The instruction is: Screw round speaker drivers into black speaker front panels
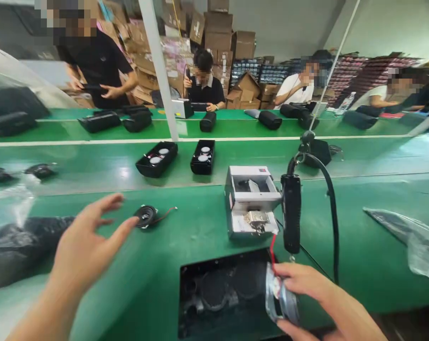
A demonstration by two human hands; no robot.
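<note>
My right hand (pixel 314 296) grips a speaker driver (pixel 283 293) with a silvery frame and a red wire, at the right end of a black speaker housing (pixel 221 293). The housing lies with its hollow side up, and two round recesses show inside it. My left hand (pixel 90 237) reaches over the green bench with fingers apart. Its thumb tip is close to a second speaker driver (pixel 146 216), which lies cone up with a thin red wire trailing right. Whether the thumb touches it I cannot tell.
A black electric screwdriver (pixel 291 213) hangs by the white box (pixel 252 201) of screws. Plastic-wrapped black goods (pixel 26 246) lie at left, a clear bag (pixel 413 241) at right. Two housings with drivers (pixel 202 157) sit on the belt. Several people work across it.
</note>
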